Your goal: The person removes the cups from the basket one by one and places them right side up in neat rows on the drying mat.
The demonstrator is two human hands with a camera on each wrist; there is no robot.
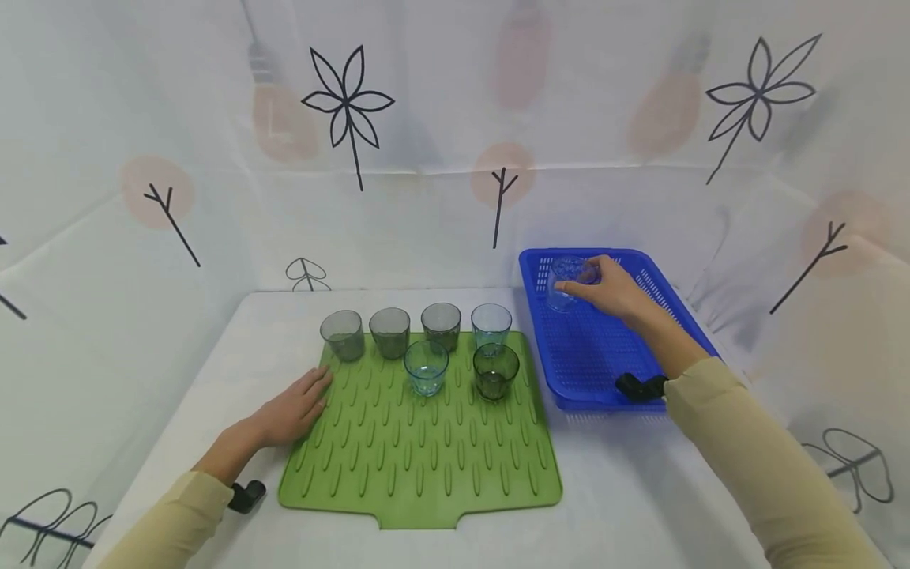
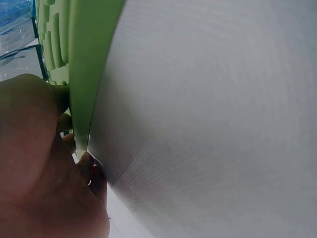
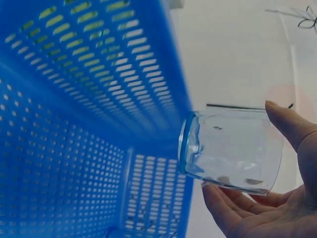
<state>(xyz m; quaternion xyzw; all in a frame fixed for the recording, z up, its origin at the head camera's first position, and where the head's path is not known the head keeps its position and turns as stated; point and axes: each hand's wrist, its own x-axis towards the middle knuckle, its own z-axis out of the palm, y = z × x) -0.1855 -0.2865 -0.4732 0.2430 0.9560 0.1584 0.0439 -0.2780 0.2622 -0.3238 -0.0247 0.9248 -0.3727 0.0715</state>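
Observation:
My right hand (image 1: 614, 292) grips a clear drinking glass (image 3: 233, 148) between thumb and fingers. It is over the back left part of the blue basket (image 1: 586, 391), with the glass's thick base towards the basket in the right wrist view. Fingers extended, my left hand (image 1: 290, 409) rests at the left edge of the green drying mat (image 1: 419, 490). Across the back of the mat stand three grey glasses (image 1: 390, 333) and a light blue glass (image 1: 491, 328). In front of them are another blue glass (image 1: 426, 369) and a dark glass (image 1: 495, 371).
The basket has slotted walls and stands just right of the mat. Both lie on a white-covered table (image 1: 611, 490). Behind rises a white cloth backdrop (image 1: 426, 229) with printed flowers. A black device (image 1: 246, 496) sits at the left wrist, and another (image 1: 640, 387) at the right.

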